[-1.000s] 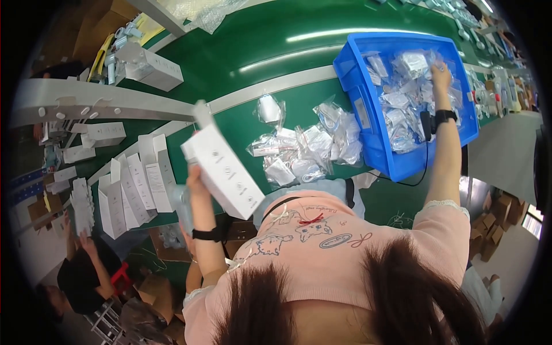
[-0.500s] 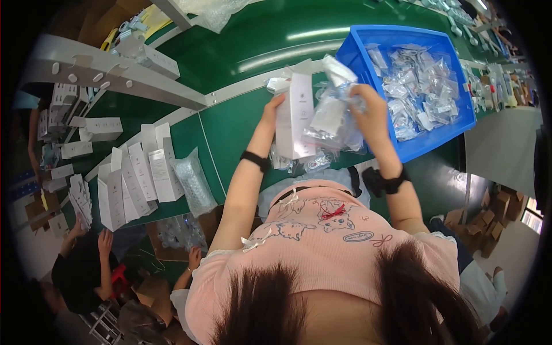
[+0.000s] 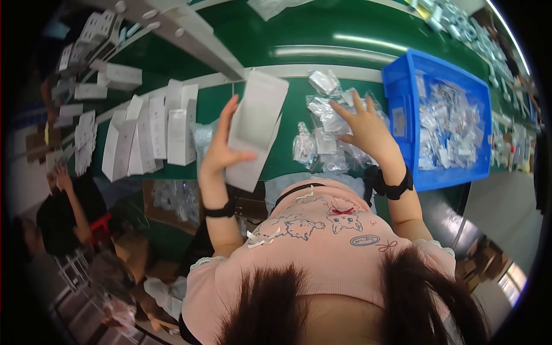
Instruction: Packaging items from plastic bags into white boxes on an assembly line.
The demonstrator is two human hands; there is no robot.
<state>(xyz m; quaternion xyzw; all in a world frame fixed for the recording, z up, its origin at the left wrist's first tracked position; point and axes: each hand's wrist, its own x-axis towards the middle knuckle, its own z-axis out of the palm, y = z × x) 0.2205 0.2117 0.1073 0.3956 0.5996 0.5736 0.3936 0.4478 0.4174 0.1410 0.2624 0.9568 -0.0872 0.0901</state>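
Note:
A tall white carton [image 3: 261, 109] stands tilted at the middle of the bench, its upper end leaning to the right. My left hand [image 3: 218, 152] grips it from the left side, with the thumb across its lower front and the fingers along its left edge. Just right of it lies a loose pile of clear plastic bags [image 3: 326, 144] with small white and silvery parts inside. Over the right part of that pile my right hand [image 3: 368, 129] is spread, palm down, holding nothing; whether the fingertips touch the bags I cannot tell.
A blue bin [image 3: 397, 152] full of similar bags stands right of the pile. Several white cartons [image 3: 141, 138] line the bench's left, with bubble wrap [image 3: 204, 141] beside them. A grey metal post [image 3: 195, 34] slants in at upper left. A co-worker [image 3: 69, 207] is at lower left.
My right hand has let go of the bags it held, and they now lie on the bench. The carton has shifted left with my left hand and tilted. The view has turned too.

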